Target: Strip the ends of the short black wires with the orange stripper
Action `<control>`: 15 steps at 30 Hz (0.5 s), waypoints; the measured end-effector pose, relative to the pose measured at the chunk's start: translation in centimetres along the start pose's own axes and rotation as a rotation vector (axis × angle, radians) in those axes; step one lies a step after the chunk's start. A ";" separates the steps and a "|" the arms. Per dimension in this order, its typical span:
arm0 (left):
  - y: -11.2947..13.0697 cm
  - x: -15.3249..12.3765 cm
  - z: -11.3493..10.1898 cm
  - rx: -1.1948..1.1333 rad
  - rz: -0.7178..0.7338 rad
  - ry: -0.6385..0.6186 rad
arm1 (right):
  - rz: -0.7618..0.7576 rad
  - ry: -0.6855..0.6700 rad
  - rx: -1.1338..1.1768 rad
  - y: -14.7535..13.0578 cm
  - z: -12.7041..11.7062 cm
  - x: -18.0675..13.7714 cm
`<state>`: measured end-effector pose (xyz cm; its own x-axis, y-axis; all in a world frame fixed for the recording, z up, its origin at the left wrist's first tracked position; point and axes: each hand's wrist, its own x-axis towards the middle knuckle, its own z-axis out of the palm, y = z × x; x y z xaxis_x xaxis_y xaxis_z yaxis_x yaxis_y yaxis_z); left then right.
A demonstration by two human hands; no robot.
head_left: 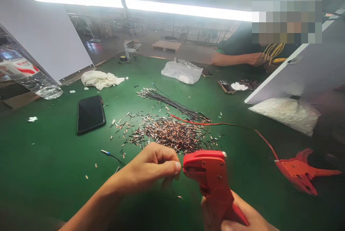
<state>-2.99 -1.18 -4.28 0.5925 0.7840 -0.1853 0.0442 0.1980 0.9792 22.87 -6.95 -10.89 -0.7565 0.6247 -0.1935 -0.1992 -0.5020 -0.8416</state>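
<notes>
My left hand (pixel 153 166) is closed in a pinch on a thin dark wire (pixel 182 167), and the wire's tip reaches the nose of a red wire stripper (pixel 212 173). A dark strand with a blue-and-silver end (pixel 106 152) shows left of that wrist; whether it is the same wire I cannot tell. Wrapped round the stripper's handle is my right hand (pixel 242 213), partly hidden by the tool. Just beyond both hands lies a heap of copper and black wire scraps (pixel 172 134). Behind the heap rests a bundle of black wires (pixel 172 103).
A black phone (pixel 91 114) and a white cloth (pixel 101 79) lie left on the green table (pixel 48 159). A second red hand tool (pixel 302 171) is at right. A plastic bag (pixel 182 71) lies farther back. Across the table, a person's hand (pixel 256 59) holds yellow wires (pixel 272 53).
</notes>
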 end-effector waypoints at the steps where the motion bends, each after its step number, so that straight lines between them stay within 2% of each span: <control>1: -0.2 0.1 0.0 -0.028 -0.012 -0.007 | 0.006 0.017 -0.003 0.1 0.0 0.0; 9: -0.4 0.4 0.1 -0.060 -0.041 -0.020 | 0.061 0.039 -0.174 -1.3 0.5 0.2; 15: -0.3 0.7 -0.2 0.051 0.028 0.125 | -0.028 0.024 -0.115 -0.9 1.0 0.2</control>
<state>-2.78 -0.60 -4.73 0.4889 0.8568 -0.1640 0.0717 0.1479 0.9864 22.28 -6.93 -9.64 -0.7365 0.6521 -0.1799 -0.1465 -0.4134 -0.8987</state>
